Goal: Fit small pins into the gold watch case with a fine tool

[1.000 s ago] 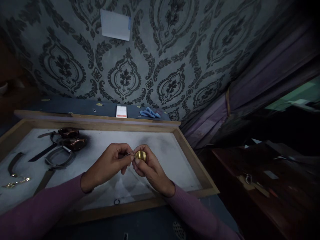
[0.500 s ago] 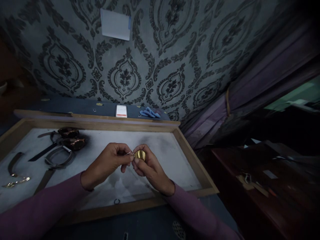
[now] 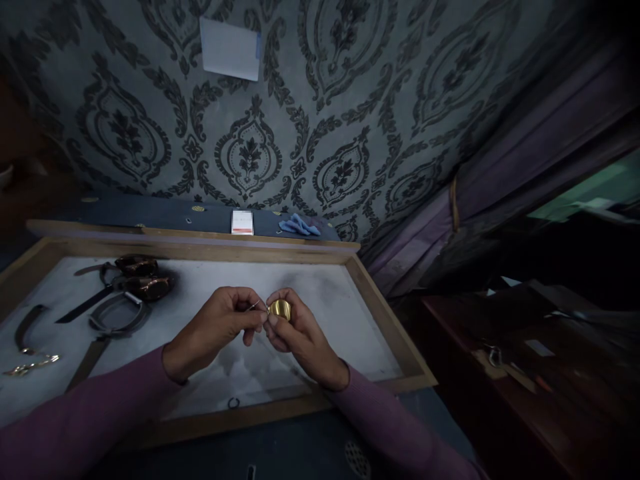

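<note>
Grey, dark-patterned wallpaper (image 3: 250, 150) covers the wall at the far side; to its right hangs a purple curtain (image 3: 417, 243); below, a desk (image 3: 300, 447) under a dark blue cover carries a shallow wood-framed tray (image 3: 373, 313) with a pale floor; over this tray the left hand (image 3: 223, 323) and right hand (image 3: 305, 337) meet near the middle, fingertips almost touching; the right fingers are clamped around a shiny gold-coloured round piece (image 3: 280, 309), while the left fingers are pinched together on a thin metal piece (image 3: 254, 306) at its left edge, too small to make out fully; at the tray's far left lie dark goggles (image 3: 153, 288), with a looped grey strap (image 3: 120, 325) just nearer; beyond the far rim rest a crumpled blue cloth (image 3: 300, 225) and, left of it, a small lit screen (image 3: 243, 222); smallest, a dark ring (image 3: 233, 403) lies by the near rim.
</note>
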Tool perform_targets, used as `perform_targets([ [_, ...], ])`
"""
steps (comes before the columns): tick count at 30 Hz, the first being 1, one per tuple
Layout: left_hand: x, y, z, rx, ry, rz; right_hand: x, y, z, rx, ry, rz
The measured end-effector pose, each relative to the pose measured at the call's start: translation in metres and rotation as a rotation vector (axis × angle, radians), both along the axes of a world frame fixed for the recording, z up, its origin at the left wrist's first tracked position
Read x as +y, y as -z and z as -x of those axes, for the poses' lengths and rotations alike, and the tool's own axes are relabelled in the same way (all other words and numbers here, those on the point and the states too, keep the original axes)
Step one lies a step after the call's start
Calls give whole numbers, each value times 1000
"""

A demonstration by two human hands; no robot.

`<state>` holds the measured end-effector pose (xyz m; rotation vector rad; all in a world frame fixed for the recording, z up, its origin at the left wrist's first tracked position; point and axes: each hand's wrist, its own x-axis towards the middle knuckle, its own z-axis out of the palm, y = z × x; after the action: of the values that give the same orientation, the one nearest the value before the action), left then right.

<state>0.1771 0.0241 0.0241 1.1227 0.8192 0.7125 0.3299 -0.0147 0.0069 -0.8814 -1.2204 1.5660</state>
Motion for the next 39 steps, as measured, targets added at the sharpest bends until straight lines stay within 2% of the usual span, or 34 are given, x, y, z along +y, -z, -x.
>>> perform_targets([
  [13,-2,-3,2,-17,50,-29,0,1,0,11,-1,-11],
  [39,-1,4,5,-10,94,-6,-1,3,-1,-42,-13,-53],
])
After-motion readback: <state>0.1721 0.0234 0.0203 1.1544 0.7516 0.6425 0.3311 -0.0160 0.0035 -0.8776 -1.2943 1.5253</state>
